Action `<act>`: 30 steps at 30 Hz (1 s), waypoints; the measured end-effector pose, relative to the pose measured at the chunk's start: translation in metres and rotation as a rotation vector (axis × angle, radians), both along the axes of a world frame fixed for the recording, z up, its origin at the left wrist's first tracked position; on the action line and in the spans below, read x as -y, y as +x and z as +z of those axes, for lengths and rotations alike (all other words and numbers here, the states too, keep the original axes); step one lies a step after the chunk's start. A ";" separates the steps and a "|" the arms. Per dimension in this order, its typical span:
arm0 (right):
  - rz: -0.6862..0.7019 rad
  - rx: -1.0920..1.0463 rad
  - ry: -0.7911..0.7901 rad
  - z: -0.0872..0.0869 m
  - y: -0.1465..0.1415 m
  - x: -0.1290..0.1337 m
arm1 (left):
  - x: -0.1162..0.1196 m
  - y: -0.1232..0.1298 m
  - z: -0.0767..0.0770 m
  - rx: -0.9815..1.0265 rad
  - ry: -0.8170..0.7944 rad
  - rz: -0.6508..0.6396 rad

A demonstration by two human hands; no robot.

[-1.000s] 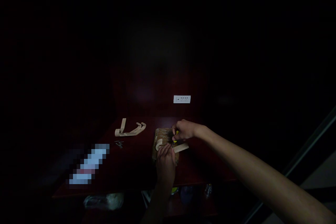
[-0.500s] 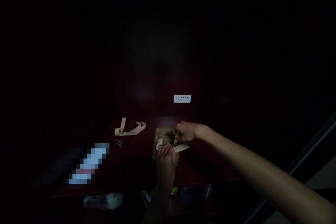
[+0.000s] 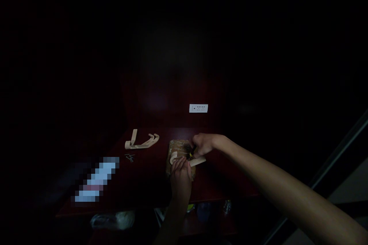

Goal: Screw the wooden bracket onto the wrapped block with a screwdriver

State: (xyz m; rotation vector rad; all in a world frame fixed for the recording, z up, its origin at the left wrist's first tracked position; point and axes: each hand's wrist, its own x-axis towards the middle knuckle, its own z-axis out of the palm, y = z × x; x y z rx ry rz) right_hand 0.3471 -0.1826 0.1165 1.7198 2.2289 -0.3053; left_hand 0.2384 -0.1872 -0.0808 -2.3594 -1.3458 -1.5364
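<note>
A pale wooden piece [image 3: 198, 161] with a curled left end lies across a brown, tape-wrapped block [image 3: 178, 145] on the dark red table. My left hand [image 3: 181, 176] is closed over the middle of the wooden piece, pressing it against the block. Just beyond those fingers, my right hand [image 3: 201, 144] grips a yellow-and-black screwdriver [image 3: 191, 154] from above, its tip pointing down by the wood. The tip's contact point is hidden by the left fingers and the dark.
Further left on the table [image 3: 149, 187] rests a wooden hook assembly [image 3: 142, 146] with curved prongs. Several screws [image 3: 130, 157] are scattered in front of it. A blurred bright rectangle [image 3: 97, 180] sits near the left edge. A white socket panel [image 3: 198, 108] is on the back wall; plastic-wrapped items [image 3: 113, 220] lie beneath the tabletop.
My right hand has turned slightly around the screwdriver, so less of its yellow handle shows. My left hand stays on the wooden piece. The whole view has shifted very slightly.
</note>
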 end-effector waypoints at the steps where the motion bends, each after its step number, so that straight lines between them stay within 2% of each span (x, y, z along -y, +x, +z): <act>1: 0.008 -0.005 0.003 0.000 0.000 0.000 | 0.000 0.000 -0.001 -0.004 0.004 0.001; 12: 0.055 0.043 0.112 0.002 0.002 0.001 | -0.002 0.001 -0.006 -0.024 -0.018 0.005; 17: 0.007 0.081 0.081 0.002 -0.001 0.004 | -0.003 0.002 -0.007 -0.025 -0.010 0.002; 22: 0.006 0.010 0.037 -0.002 0.002 -0.001 | -0.004 0.002 -0.009 -0.012 0.041 0.013; 27: 0.066 -0.024 0.141 -0.004 0.005 -0.005 | -0.003 0.002 -0.007 -0.018 0.040 0.016; 30: 0.037 0.011 0.180 -0.005 0.005 -0.003 | -0.002 0.002 -0.005 -0.007 0.037 0.010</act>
